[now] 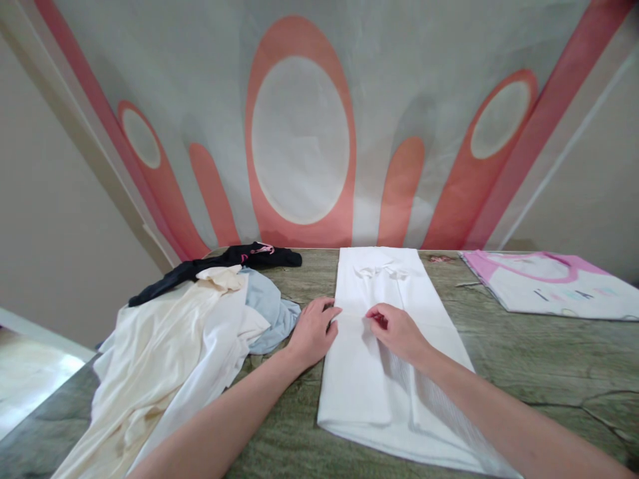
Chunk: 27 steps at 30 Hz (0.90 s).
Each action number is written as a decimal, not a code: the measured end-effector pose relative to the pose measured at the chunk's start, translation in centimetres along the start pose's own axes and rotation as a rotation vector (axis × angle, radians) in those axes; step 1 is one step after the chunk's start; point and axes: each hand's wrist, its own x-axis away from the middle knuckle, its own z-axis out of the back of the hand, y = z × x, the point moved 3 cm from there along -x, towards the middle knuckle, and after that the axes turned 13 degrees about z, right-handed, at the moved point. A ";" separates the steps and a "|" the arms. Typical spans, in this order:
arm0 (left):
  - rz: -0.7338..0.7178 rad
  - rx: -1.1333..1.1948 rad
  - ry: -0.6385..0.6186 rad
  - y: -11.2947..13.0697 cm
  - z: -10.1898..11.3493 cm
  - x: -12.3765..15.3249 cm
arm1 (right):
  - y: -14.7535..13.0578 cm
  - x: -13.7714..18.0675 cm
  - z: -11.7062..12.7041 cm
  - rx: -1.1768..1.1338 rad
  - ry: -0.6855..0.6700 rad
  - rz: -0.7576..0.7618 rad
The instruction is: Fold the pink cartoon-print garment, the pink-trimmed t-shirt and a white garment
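Note:
A white collared shirt (399,293), folded lengthwise into a long strip, lies on the green-grey table (539,359) in front of me. My left hand (313,329) rests at the shirt's left edge, fingers curled onto the fabric. My right hand (397,330) lies on the middle of the shirt, its fingertips pinched on a fold of the cloth. Both forearms reach in from the bottom of the view.
A heap of cream, white, pale blue and black garments (190,332) lies at the left of the table. A folded white and pink shirt (549,283) sits at the far right. A wall hanging with coral ovals (299,133) rises behind the table.

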 end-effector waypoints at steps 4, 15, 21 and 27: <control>-0.148 -0.080 -0.112 1.6 0.1 0.5 | -0.5 0.0 0.1 0.121 -0.015 0.048; -0.218 -0.162 -0.303 2.3 -0.2 1.1 | 2.6 -1.1 2.9 0.051 0.129 -0.020; -0.207 -0.166 -0.292 2.6 0.0 1.3 | 6.5 -2.6 3.8 0.066 0.035 -0.151; -0.189 -0.183 -0.306 2.4 -0.2 1.4 | 6.2 -6.2 1.6 0.181 -0.043 -0.146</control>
